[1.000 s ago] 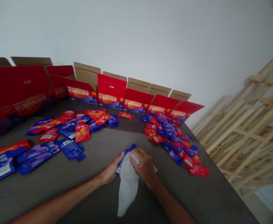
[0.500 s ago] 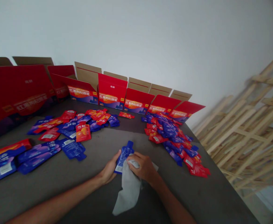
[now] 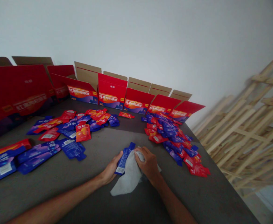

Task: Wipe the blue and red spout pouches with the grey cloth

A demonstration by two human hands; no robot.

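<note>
The blue pouch (image 3: 120, 166) sits above the near middle of the surface (image 3: 99, 205), its left edge pinched in the half-closed left hand (image 3: 110, 170). The right hand (image 3: 149, 163), fingers bunched, clutches a white cloth (image 3: 129, 175) against it. With only that edge visibly held, a hard drag of the cloth could twist the pouch loose. Half a second ago, the cloth's loose end hung nearer; now it is drawn up. The pouch pile (image 3: 171, 132) at right looks unchanged.
</note>
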